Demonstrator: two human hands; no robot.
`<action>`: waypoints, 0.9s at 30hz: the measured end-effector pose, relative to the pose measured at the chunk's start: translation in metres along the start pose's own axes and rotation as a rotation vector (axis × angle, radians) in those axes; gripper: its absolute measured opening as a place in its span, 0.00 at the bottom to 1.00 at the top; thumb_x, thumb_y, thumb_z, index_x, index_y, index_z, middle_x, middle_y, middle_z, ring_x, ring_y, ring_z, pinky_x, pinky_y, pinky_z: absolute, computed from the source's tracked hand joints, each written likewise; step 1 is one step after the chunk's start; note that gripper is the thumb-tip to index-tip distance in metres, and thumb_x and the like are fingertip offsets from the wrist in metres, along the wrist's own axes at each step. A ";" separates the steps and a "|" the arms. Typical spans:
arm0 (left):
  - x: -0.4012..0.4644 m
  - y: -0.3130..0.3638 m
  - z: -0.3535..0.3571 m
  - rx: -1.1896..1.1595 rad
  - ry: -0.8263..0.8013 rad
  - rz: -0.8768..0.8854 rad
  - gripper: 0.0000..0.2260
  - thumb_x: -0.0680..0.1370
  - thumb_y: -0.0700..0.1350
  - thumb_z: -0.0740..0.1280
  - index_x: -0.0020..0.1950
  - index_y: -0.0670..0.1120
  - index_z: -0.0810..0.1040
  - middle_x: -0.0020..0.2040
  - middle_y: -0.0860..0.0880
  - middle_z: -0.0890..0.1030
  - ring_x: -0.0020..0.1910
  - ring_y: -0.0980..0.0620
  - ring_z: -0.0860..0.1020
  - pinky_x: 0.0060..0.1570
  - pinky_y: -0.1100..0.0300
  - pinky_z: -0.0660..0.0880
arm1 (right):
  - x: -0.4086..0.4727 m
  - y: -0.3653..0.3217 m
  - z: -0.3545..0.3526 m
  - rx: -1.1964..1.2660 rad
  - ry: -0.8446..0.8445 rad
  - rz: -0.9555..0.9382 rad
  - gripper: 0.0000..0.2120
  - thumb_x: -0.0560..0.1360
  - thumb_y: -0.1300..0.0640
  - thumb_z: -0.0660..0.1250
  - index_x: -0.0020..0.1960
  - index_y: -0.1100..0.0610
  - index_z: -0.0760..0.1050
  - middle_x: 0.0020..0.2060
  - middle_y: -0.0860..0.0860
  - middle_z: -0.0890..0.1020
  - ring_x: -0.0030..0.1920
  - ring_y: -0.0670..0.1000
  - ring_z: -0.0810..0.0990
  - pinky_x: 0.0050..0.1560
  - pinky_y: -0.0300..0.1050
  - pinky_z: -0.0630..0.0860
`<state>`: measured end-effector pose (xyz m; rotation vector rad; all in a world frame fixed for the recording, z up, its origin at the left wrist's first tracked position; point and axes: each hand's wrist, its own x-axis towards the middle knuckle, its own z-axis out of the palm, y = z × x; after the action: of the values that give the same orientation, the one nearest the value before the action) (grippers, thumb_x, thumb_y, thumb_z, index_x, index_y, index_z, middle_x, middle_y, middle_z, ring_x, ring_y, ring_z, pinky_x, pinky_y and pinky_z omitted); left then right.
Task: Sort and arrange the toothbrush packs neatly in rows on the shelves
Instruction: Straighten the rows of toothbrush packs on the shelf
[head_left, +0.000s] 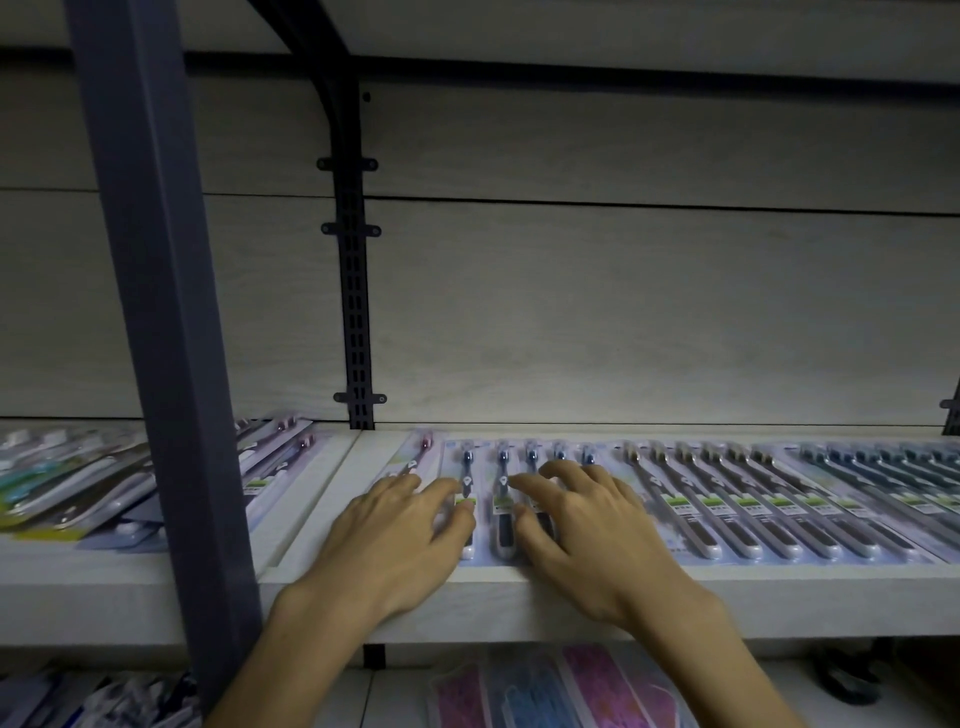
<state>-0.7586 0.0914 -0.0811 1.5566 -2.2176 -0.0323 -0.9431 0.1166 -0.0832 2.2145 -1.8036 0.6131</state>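
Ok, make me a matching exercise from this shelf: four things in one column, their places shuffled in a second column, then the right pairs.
Things:
1. left hand
2. right hand
3. pink-headed pack
4. jumbled packs

Places:
A. left of the grey post
B. on the blue-headed packs, nearer the brown-headed packs
C. just left of the blue-headed row, at the back
D. at the blue-headed row's left end

Pairs: 1-D, 2-B, 3-C, 4-A

Head view: worn on the person's head, facing forward and slightly down.
Distance: close to the shelf (519, 597), within arm's reach.
Views: one only.
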 end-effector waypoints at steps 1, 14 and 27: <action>0.000 0.000 -0.001 0.007 -0.004 0.003 0.20 0.79 0.59 0.49 0.69 0.59 0.65 0.67 0.54 0.71 0.67 0.52 0.66 0.63 0.56 0.66 | 0.001 -0.001 0.000 0.005 0.000 -0.002 0.36 0.68 0.37 0.34 0.69 0.41 0.65 0.65 0.45 0.71 0.63 0.51 0.68 0.64 0.48 0.63; -0.005 -0.003 -0.011 0.071 -0.095 -0.093 0.25 0.77 0.66 0.44 0.73 0.63 0.56 0.74 0.52 0.64 0.74 0.49 0.59 0.69 0.52 0.59 | 0.007 -0.008 0.003 0.043 -0.013 -0.023 0.36 0.67 0.38 0.36 0.69 0.42 0.66 0.63 0.46 0.72 0.63 0.53 0.69 0.63 0.49 0.65; -0.001 -0.029 -0.010 0.149 -0.194 -0.255 0.32 0.72 0.71 0.35 0.75 0.64 0.45 0.78 0.48 0.56 0.76 0.39 0.49 0.73 0.41 0.48 | 0.011 -0.014 0.006 0.058 -0.017 -0.046 0.36 0.67 0.37 0.35 0.69 0.42 0.66 0.64 0.45 0.72 0.62 0.51 0.69 0.63 0.47 0.64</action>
<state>-0.7289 0.0833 -0.0802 1.9869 -2.1917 -0.0990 -0.9266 0.1071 -0.0825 2.2985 -1.7587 0.6468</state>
